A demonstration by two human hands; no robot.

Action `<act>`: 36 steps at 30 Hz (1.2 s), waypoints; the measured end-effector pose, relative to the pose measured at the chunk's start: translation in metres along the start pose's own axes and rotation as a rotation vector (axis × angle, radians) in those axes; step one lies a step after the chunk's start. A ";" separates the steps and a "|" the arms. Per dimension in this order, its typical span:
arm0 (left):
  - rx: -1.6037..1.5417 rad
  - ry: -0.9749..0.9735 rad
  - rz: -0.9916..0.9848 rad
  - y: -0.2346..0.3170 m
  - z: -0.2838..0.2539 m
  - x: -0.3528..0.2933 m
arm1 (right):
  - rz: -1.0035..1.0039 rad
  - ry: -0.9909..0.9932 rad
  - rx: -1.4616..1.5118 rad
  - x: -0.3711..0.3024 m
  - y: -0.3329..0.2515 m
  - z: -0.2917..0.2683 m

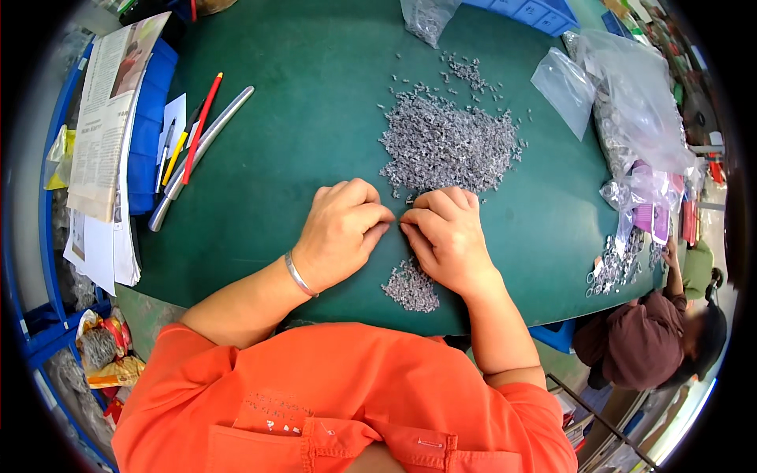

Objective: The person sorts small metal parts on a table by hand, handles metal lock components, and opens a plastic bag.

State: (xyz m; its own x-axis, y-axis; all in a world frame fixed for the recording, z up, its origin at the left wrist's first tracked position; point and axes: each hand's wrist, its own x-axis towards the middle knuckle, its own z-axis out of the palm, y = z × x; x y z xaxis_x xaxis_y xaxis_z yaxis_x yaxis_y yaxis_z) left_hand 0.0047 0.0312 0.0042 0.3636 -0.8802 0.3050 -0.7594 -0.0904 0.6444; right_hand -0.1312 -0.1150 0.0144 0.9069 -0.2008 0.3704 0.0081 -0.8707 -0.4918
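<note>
My left hand (342, 229), with a silver bangle at its wrist, is closed over the green table (260, 181), thumb and index finger pinched together. Facing it closely, my right hand (446, 235) is pinched too, its fingertips a small gap from the left ones. Whatever sits between the fingertips is too small to make out. Beyond the hands spreads a large heap of tiny grey parts (449, 138), with some scattered around its edges. A smaller pile of similar grey parts (411, 286) lies at the table's near edge, just below my right hand.
At left are a red pencil (203, 128), other pens, a long pale tube (201, 158) and newspapers (110, 118) against a blue bin (154, 126). Plastic bags (631, 94) and metal pieces (619, 264) lie along the right side, where another person (646, 339) sits. A blue tray (532, 12) stands far back.
</note>
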 end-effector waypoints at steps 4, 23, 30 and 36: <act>-0.035 -0.006 0.026 0.003 -0.003 -0.001 | 0.027 0.028 -0.045 0.002 -0.002 -0.004; 0.039 0.006 0.004 0.003 -0.005 0.001 | 0.123 -0.012 0.185 -0.009 0.007 -0.016; 0.032 -0.025 0.013 0.005 -0.004 -0.004 | 0.056 0.005 0.070 -0.006 0.001 0.002; -0.054 -0.126 0.037 0.006 -0.005 -0.004 | 0.088 0.043 0.099 -0.007 -0.001 0.001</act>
State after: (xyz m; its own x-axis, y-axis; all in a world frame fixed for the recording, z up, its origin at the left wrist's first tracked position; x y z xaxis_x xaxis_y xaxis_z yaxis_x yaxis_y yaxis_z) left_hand 0.0011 0.0367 0.0107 0.2629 -0.9342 0.2411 -0.7399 -0.0348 0.6719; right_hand -0.1373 -0.1124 0.0110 0.8869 -0.2955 0.3552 -0.0270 -0.8006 -0.5986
